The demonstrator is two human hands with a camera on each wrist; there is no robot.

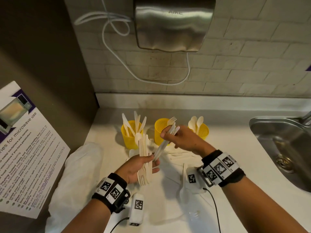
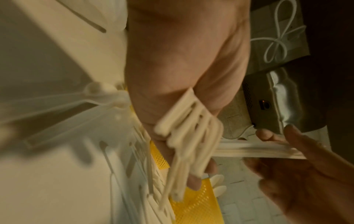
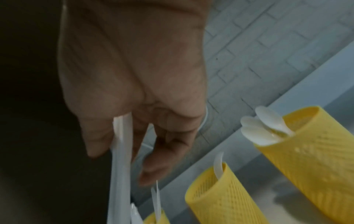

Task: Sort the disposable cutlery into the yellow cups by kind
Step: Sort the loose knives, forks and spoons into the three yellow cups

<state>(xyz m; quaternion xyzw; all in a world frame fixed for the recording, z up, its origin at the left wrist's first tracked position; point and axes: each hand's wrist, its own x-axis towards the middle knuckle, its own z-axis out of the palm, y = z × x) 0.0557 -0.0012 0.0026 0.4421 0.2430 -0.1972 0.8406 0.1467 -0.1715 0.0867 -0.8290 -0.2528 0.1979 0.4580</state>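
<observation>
Three yellow mesh cups stand in a row: the left cup holds knives, the middle cup a fork, the right cup spoons. My left hand grips a mixed bundle of pale cutlery, with forks, a spoon and other pieces. My right hand pinches a few long pieces whose lower ends still touch the bundle; their kind is unclear. In the left wrist view the bundle lies across my palm. The right wrist view shows the pinched pieces near the middle cup and the spoon cup.
More loose cutlery lies on the white counter behind my hands. A plastic bag lies at the left, a steel sink at the right. A hand dryer hangs on the brick wall above the cups.
</observation>
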